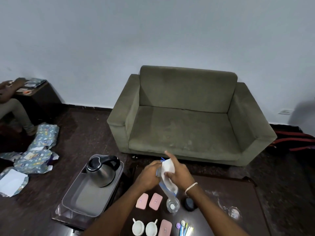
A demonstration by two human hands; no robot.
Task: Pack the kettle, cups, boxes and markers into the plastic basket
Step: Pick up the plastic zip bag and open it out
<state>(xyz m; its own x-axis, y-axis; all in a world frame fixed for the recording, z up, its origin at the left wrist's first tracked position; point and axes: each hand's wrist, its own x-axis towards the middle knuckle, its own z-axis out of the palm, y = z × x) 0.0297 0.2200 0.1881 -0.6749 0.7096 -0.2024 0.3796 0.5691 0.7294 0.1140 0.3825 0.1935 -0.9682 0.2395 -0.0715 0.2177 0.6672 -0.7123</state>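
A steel kettle [102, 172] with a black handle stands in the far end of the grey plastic basket [85, 200], left of the dark table [238, 198]. Both hands meet above the table: my left hand [149, 175] and my right hand [179, 172] grip a clear plastic bag [167, 176] with a white item inside; the right forefinger points away. On the table lie two pink boxes [149, 201], a third pink box [165, 228], two white cups [144, 228] and a bunch of markers [185, 229].
A clear glass [172, 204] and a dark round object [189, 203] sit by my right wrist, another glass [234, 213] farther right. A green sofa [187, 120] faces the table. Wrapping paper [34, 155] litters the floor left. A seated person [10, 103] is at far left.
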